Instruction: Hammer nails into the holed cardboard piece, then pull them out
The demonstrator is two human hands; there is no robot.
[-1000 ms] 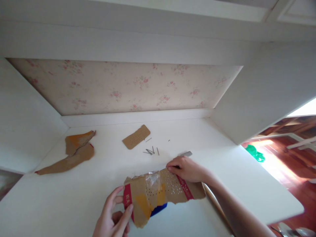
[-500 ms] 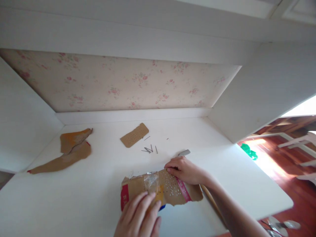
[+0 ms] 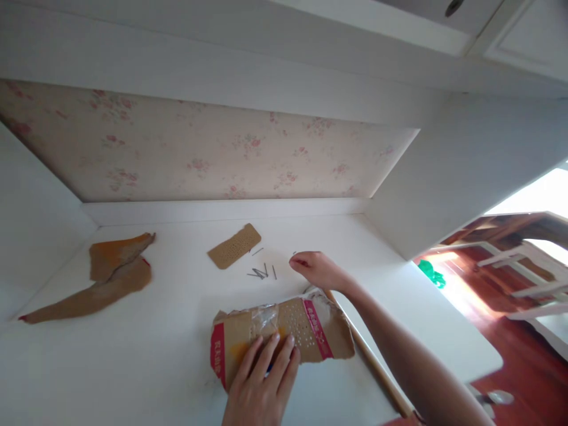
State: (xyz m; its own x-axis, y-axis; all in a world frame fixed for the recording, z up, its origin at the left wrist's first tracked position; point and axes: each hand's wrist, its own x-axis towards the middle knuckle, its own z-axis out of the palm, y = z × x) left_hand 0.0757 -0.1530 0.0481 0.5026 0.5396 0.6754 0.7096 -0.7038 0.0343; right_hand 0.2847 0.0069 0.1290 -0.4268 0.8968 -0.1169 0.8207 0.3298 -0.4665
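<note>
The right hand [image 3: 314, 269], curled closed, has moved over the white desk [image 3: 168, 361] toward floral wallpaper [image 3: 213, 151], left hand [image 3: 261, 387] spread on cardboard [image 3: 293, 322].

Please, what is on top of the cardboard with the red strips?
The left hand rests on the cardboard, where clear plastic also shows. The part under the hand is covered.

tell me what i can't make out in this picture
All in the head view:
Blue thing: only a sliver shows between the left fingers, which hide its shape.
Right hand: its curl hides whether it holds anything.
Thin metal pieces: ends too small to tell.
Green thing at right: too blurred to identify.
</note>
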